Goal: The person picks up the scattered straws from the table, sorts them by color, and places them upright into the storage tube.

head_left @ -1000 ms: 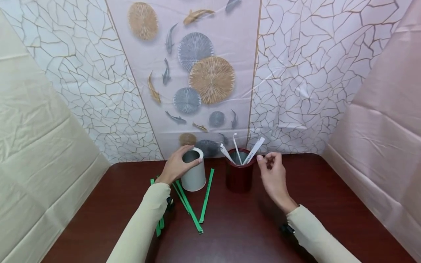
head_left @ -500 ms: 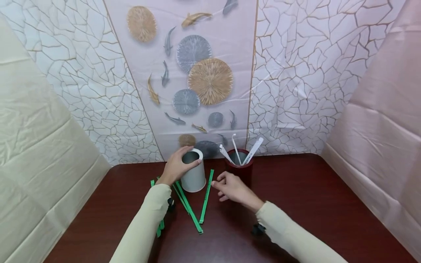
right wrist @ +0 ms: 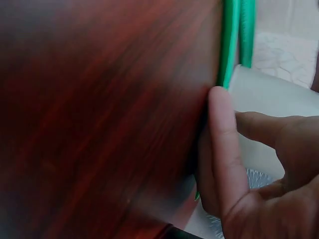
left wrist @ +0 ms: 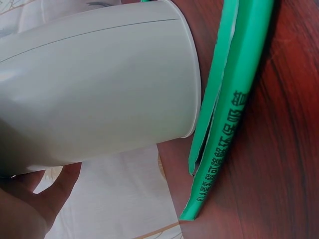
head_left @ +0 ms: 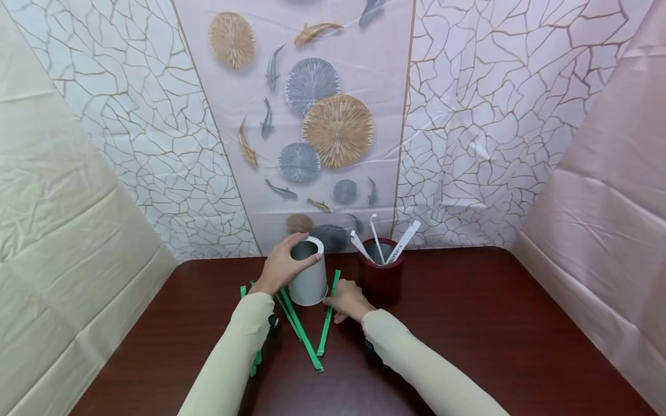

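My left hand grips the light grey cup at its rim, thumb across the near edge. The cup stands upright on the table. My right hand is down at a green paper-wrapped straw lying right of the cup. In the right wrist view, its thumb and straight forefinger pinch that straw, partly hiding it. Other green wrapped straws lie to the left, some partly behind the left arm. Printed characters show on one wrapped straw in the left wrist view.
A dark red cup stands right of the grey one, with white wrapped straws sticking up from it. The dark red-brown table ends at a patterned cloth backdrop, with plain cloth at both sides.
My right hand has moved left and down from beside the dark red cup to the green wrapped straw next to the grey cup. My left hand has stayed on the grey cup.
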### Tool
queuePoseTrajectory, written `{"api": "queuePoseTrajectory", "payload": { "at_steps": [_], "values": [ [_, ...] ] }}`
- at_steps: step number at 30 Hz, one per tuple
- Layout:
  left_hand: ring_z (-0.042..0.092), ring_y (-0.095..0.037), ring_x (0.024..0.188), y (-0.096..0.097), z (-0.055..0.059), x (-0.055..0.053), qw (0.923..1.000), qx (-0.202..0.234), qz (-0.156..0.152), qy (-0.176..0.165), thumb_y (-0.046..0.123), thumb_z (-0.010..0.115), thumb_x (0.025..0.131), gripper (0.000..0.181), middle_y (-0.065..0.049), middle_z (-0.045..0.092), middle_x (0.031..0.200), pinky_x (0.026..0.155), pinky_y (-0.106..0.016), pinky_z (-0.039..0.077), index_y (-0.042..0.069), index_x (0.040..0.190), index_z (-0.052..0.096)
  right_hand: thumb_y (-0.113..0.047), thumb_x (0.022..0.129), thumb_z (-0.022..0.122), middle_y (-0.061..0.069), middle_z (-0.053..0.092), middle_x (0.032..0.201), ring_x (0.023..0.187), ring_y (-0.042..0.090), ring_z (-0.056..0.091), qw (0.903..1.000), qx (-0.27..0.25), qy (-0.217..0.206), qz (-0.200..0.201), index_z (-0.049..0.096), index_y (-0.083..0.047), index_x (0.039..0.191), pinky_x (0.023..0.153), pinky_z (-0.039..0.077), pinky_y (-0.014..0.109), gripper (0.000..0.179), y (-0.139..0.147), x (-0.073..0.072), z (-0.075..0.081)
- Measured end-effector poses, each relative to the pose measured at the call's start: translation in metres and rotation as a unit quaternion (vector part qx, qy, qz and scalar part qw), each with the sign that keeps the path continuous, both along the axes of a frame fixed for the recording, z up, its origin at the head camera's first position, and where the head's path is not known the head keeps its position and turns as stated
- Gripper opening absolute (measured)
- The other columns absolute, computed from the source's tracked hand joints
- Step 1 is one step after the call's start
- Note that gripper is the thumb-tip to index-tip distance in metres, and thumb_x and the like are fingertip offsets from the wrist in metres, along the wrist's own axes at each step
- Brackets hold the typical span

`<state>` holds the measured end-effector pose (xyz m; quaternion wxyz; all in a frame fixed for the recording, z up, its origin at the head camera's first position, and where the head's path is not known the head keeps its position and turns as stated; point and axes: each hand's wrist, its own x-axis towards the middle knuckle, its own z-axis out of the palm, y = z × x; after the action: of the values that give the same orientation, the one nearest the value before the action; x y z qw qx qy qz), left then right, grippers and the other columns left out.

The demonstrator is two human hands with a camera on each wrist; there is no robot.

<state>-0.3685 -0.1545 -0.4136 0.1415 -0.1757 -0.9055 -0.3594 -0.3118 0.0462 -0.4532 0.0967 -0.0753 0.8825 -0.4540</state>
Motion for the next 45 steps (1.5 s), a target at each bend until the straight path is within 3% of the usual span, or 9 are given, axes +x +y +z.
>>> {"api": "queuePoseTrajectory", "payload": {
  "at_steps": [6, 16, 19, 22, 26, 31, 36, 41, 45],
  "values": [
    [0.044, -0.037, 0.15, 0.0, 0.004, 0.002, 1.0, 0.0, 0.003, -0.002, 0.067, 0.072, 0.089, 0.08, -0.01, 0.046, 0.163, 0.115, -0.065, 0.039, 0.021, 0.153, 0.058, 0.002, 0.095, 0.065, 0.016, 0.063, 0.057, 0.047, 0.021, 0.069, 0.9972, 0.073, 0.019, 0.003, 0.063, 0.001, 0.066, 0.05, 0.059, 0.033, 0.029, -0.007, -0.008, 0.001],
    [0.044, -0.036, 0.149, 0.001, -0.001, 0.0, 1.0, 0.001, 0.005, 0.0, 0.067, 0.073, 0.089, 0.08, -0.011, 0.047, 0.163, 0.115, -0.064, 0.04, 0.02, 0.152, 0.059, -0.002, 0.093, 0.07, 0.014, 0.061, 0.057, 0.05, 0.023, 0.071, 0.998, 0.058, 0.008, -0.022, 0.058, -0.002, 0.064, 0.056, 0.062, 0.036, 0.032, -0.001, -0.005, 0.008],
    [0.044, -0.037, 0.149, 0.001, -0.002, 0.0, 1.0, 0.002, 0.006, -0.003, 0.068, 0.072, 0.089, 0.08, -0.01, 0.047, 0.163, 0.114, -0.064, 0.041, 0.021, 0.153, 0.058, -0.007, 0.096, 0.07, 0.013, 0.06, 0.056, 0.053, 0.025, 0.073, 0.9977, 0.063, 0.013, -0.021, 0.057, -0.004, 0.063, 0.06, 0.063, 0.038, 0.036, 0.001, 0.002, 0.023],
    [0.045, -0.038, 0.149, 0.001, 0.0, 0.001, 0.9999, 0.003, 0.008, -0.006, 0.068, 0.072, 0.089, 0.08, -0.01, 0.046, 0.163, 0.113, -0.064, 0.042, 0.022, 0.153, 0.058, -0.011, 0.098, 0.07, 0.014, 0.061, 0.057, 0.057, 0.027, 0.074, 0.9964, 0.077, 0.033, -0.013, 0.057, -0.005, 0.061, 0.059, 0.062, 0.037, 0.039, 0.002, 0.012, 0.048],
    [0.045, -0.038, 0.148, 0.001, 0.002, 0.001, 0.9999, 0.004, 0.01, -0.005, 0.067, 0.072, 0.089, 0.08, -0.01, 0.046, 0.164, 0.112, -0.064, 0.043, 0.021, 0.153, 0.058, -0.01, 0.097, 0.068, 0.011, 0.062, 0.056, 0.051, 0.021, 0.069, 0.9893, 0.105, 0.101, 0.003, 0.056, -0.007, 0.063, 0.052, 0.055, 0.032, 0.036, 0.004, 0.028, 0.083],
    [0.046, -0.037, 0.148, 0.001, 0.0, 0.0, 1.0, 0.006, 0.001, -0.004, 0.066, 0.072, 0.091, 0.079, -0.01, 0.046, 0.164, 0.112, -0.062, 0.044, 0.02, 0.153, 0.057, -0.007, 0.097, 0.068, 0.002, 0.062, 0.067, 0.056, 0.013, 0.058, 0.9656, 0.112, 0.235, 0.001, 0.06, -0.005, 0.096, 0.061, 0.05, 0.032, 0.008, 0.007, 0.04, 0.12],
    [0.047, -0.035, 0.147, 0.0, 0.0, 0.0, 0.9999, 0.013, -0.003, -0.007, 0.067, 0.072, 0.09, 0.079, -0.009, 0.046, 0.163, 0.111, -0.06, 0.046, 0.022, 0.153, 0.058, -0.006, 0.097, 0.067, 0.005, 0.069, 0.089, 0.075, 0.018, 0.067, 0.9279, 0.062, 0.367, -0.015, 0.061, -0.005, 0.108, 0.07, 0.057, 0.037, 0.013, 0.005, 0.037, 0.146],
    [0.048, -0.034, 0.146, 0.0, 0.0, 0.0, 0.9999, 0.012, -0.003, -0.011, 0.07, 0.072, 0.089, 0.08, -0.007, 0.047, 0.163, 0.109, -0.059, 0.048, 0.025, 0.153, 0.057, 0.001, 0.098, 0.062, 0.012, 0.067, 0.1, 0.086, 0.023, 0.071, 0.8851, -0.036, 0.464, -0.008, 0.059, -0.002, 0.113, 0.073, 0.062, 0.034, 0.015, 0.0, 0.022, 0.155],
    [0.055, -0.031, 0.14, 0.002, 0.0, 0.0, 0.9999, 0.012, -0.001, -0.002, 0.071, 0.073, 0.087, 0.079, -0.002, 0.051, 0.158, 0.104, -0.056, 0.052, 0.027, 0.152, 0.059, 0.002, 0.099, 0.059, 0.013, 0.063, 0.103, 0.09, 0.022, 0.071, 0.8675, -0.073, 0.492, 0.006, 0.058, -0.001, 0.114, 0.074, 0.062, 0.027, 0.016, -0.009, 0.007, 0.148]
  ]
}}
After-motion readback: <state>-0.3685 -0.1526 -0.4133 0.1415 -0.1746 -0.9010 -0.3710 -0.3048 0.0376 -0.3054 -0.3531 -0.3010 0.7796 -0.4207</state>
